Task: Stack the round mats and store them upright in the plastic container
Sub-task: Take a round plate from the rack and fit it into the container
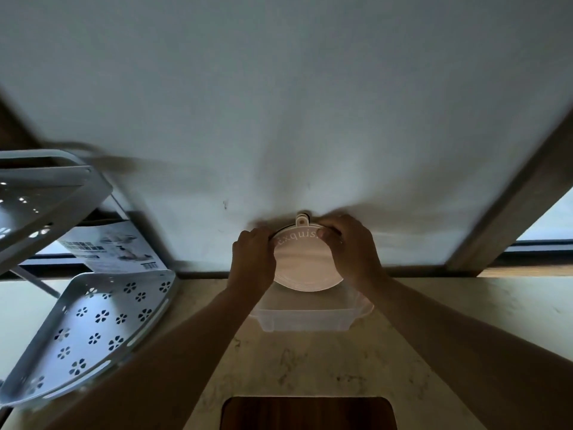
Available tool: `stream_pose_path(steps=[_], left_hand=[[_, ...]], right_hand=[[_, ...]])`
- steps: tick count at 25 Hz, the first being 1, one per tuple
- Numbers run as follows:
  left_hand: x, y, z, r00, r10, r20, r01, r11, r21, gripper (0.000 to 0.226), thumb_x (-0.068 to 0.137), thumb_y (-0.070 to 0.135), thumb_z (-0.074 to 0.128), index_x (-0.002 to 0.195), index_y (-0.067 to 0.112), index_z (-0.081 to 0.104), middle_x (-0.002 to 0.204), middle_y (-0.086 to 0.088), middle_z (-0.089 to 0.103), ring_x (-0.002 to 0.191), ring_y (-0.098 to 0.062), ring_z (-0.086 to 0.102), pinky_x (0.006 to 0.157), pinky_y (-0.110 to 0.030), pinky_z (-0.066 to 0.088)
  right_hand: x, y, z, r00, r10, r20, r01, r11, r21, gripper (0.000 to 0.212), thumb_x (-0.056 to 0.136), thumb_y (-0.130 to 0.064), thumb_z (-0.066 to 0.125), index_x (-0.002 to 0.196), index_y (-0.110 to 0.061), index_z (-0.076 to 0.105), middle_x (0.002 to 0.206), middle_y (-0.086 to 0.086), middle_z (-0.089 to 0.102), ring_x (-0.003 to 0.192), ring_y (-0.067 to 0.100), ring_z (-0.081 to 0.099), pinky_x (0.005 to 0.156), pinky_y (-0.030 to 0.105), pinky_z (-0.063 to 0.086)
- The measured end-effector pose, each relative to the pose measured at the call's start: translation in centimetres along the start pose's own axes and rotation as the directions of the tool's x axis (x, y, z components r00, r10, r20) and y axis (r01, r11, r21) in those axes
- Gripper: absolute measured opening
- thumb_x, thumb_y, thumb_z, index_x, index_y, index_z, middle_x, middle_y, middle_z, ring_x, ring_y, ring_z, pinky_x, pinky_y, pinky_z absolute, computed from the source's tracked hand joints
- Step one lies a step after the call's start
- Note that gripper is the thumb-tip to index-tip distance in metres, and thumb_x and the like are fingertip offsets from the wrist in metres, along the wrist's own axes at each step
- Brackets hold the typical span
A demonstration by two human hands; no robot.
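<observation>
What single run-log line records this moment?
stage: storing | left hand + right hand: gripping round mats | mats: upright | plastic container: beneath

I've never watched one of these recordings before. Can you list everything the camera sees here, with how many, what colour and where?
Round mats: a stack held on edge, exact count unclear, pale pink front with white lettering, centre, over the container.
Plastic container: one, clear, on the counter below the mats.
Counter: one, pale marbled, foreground.
Corner rack: one, white metal with flower-shaped holes, two tiers showing, left.
Printed box: one, white and grey, behind the rack.
Wall: one, white, behind the counter.
Dark wooden panel: one, brown, bottom edge.
Left hand: gripping the mats' left edge.
Right hand: gripping the mats' right edge.
</observation>
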State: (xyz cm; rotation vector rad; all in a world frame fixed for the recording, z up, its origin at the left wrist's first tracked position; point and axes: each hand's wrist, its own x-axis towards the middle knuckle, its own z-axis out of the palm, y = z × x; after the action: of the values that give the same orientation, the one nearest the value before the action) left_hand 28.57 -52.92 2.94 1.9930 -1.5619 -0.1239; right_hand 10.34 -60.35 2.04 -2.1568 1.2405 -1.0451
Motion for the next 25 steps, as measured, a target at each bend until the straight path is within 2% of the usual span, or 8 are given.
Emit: stream_pose_path(steps=[3, 5, 8, 12, 14, 19, 21, 25], left_hand=[[-0.5, -0.5, 0.6, 0.997, 0.048, -0.06, -0.052, 0.996, -0.068, 0.02, 0.092, 0.004, 0.054, 0.106, 0.009, 0.068, 0.103, -0.015, 0.064, 0.092, -0.036, 0.06, 0.081, -0.048, 0.05], [-0.7, -0.7, 0.8, 0.994, 0.072, -0.079, -0.077, 0.995, -0.067, 0.021, 0.092, 0.003, 0.055, 0.107, 0.011, 0.067, 0.103, -0.013, 0.065, 0.092, -0.035, 0.06, 0.08, -0.049, 0.051], [-0.7, -1.0, 1.2, 0.989, 0.113, -0.094, -0.118, 0.992, -0.04, 0.024, 0.093, 0.005, 0.053, 0.112, 0.014, 0.064, 0.106, -0.011, 0.067, 0.095, -0.033, 0.06, 0.081, -0.048, 0.051], [-0.8, -0.9, 1.2, 0.985, 0.134, -0.11, -0.136, 0.991, -0.011, 0.021, 0.094, 0.005, 0.053, 0.111, 0.01, 0.064, 0.108, -0.014, 0.066, 0.094, -0.036, 0.061, 0.081, -0.05, 0.051], [-0.8, -0.7, 1.1, 0.983, 0.145, -0.114, -0.148, 0.989, -0.012, 0.021, 0.094, 0.005, 0.053, 0.111, 0.008, 0.065, 0.106, -0.016, 0.066, 0.093, -0.038, 0.061, 0.079, -0.051, 0.051], [-0.8, -0.9, 1.1, 0.981, 0.153, -0.121, -0.152, 0.988, 0.019, 0.022, 0.093, 0.005, 0.056, 0.111, 0.005, 0.07, 0.098, -0.019, 0.065, 0.089, -0.037, 0.061, 0.079, -0.046, 0.053], [-0.9, -0.9, 1.1, 0.979, 0.156, -0.129, -0.15, 0.987, 0.052, 0.022, 0.091, 0.003, 0.06, 0.11, 0.002, 0.07, 0.096, -0.021, 0.064, 0.089, -0.038, 0.059, 0.077, -0.042, 0.052], [-0.9, -0.9, 1.2, 0.98, 0.169, -0.106, -0.161, 0.984, 0.072, 0.026, 0.09, 0.001, 0.06, 0.114, 0.001, 0.068, 0.094, -0.02, 0.061, 0.089, -0.038, 0.057, 0.074, -0.041, 0.049]], right_hand=[[-0.5, 0.4, 0.2, 0.998, -0.041, -0.057, 0.041, 0.999, -0.012, 0.016, 0.09, -0.017, 0.069, 0.105, -0.015, 0.073, 0.103, 0.004, 0.068, 0.1, 0.02, 0.061, 0.087, 0.028, 0.045], [-0.7, 0.5, 0.1, 0.996, -0.041, -0.077, 0.044, 0.998, 0.044, 0.016, 0.088, -0.015, 0.071, 0.105, -0.013, 0.073, 0.103, 0.005, 0.066, 0.098, 0.017, 0.062, 0.086, 0.028, 0.049], [-0.9, 0.6, 0.0, 0.996, -0.034, -0.083, 0.041, 0.995, 0.095, 0.016, 0.087, -0.013, 0.072, 0.103, -0.012, 0.072, 0.101, 0.003, 0.066, 0.093, 0.011, 0.062, 0.083, 0.019, 0.048], [-0.9, 0.5, -0.1, 0.997, 0.013, -0.079, -0.003, 0.993, 0.12, 0.024, 0.081, -0.007, 0.071, 0.105, -0.01, 0.069, 0.102, 0.002, 0.066, 0.091, 0.01, 0.062, 0.079, 0.006, 0.042], [-0.9, 0.5, 0.0, 0.997, -0.008, -0.074, 0.014, 0.997, 0.072, 0.028, 0.077, -0.004, 0.073, 0.104, -0.007, 0.068, 0.102, 0.005, 0.064, 0.089, 0.012, 0.061, 0.078, 0.004, 0.04], [-0.9, 0.6, -0.1, 0.998, -0.057, -0.038, 0.054, 0.996, -0.064, 0.026, 0.084, -0.009, 0.074, 0.11, -0.004, 0.072, 0.106, 0.012, 0.063, 0.092, 0.018, 0.059, 0.078, -0.002, 0.029], [-1.0, 0.7, 0.0, 0.998, -0.049, -0.043, 0.045, 0.996, -0.077, 0.027, 0.085, -0.011, 0.074, 0.111, -0.005, 0.073, 0.107, 0.014, 0.06, 0.098, 0.024, 0.058, 0.079, -0.002, 0.027], [-1.1, 0.8, 0.2, 0.998, -0.033, -0.058, 0.026, 0.991, -0.128, 0.029, 0.084, -0.016, 0.075, 0.113, -0.012, 0.074, 0.099, 0.009, 0.048, 0.103, 0.03, 0.047, 0.079, 0.011, 0.025]])
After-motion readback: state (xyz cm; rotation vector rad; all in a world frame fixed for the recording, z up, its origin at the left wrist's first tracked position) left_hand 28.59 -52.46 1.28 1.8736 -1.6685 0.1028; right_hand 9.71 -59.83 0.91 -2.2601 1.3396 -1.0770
